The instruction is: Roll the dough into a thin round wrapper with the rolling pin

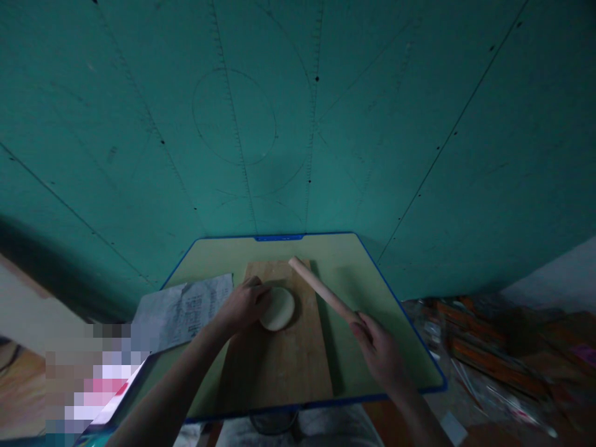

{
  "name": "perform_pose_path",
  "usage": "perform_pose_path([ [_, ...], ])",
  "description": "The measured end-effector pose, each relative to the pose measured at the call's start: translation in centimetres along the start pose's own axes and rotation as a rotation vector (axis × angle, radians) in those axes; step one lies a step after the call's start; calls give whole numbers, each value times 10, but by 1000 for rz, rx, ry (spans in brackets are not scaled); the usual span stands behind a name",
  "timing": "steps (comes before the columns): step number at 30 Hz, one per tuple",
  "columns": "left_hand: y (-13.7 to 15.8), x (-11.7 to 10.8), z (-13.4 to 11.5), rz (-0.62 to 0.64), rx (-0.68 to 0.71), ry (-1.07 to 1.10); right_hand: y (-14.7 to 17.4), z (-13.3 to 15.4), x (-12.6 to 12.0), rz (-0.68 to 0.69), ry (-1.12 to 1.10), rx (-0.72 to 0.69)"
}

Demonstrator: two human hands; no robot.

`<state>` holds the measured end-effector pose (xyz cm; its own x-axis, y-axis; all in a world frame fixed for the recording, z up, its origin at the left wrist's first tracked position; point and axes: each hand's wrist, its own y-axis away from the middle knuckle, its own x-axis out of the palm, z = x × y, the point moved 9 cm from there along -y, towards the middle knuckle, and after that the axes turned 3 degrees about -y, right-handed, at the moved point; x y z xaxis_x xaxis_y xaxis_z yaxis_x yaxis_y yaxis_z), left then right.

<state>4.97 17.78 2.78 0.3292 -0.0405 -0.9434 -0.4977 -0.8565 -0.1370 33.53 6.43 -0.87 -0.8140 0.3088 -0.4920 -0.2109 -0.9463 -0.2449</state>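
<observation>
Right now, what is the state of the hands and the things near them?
Round pale dough disc: flattened, on the board.
Rectangular wooden board: lying flat.
Pale wooden rolling pin: slanted, apart from dough.
Grey printed paper: spread out.
Left hand: touching the dough's edge.
Right hand: gripping the pin's near end.

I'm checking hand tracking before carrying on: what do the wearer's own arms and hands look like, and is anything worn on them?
The left hand and right hand are gloveless. The left forearm and right forearm show no sleeves, watch or cables. Rings or small markings can't be made out in this dim view.
</observation>
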Motion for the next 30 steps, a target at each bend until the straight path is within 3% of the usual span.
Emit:
perform_pose_path([
  [5,0,-3,6,-64,-14,37,1,1,4,50,-6,28],
  [12,-5,-3,-13,-31,40,30,1,4,7,78,17,8],
  [26,4,-12,6,-42,-114,46,1,-2,6,53,21,16],
  [30,9,-10,6,-69,-102,11,0,-2,4,23,13,14],
])
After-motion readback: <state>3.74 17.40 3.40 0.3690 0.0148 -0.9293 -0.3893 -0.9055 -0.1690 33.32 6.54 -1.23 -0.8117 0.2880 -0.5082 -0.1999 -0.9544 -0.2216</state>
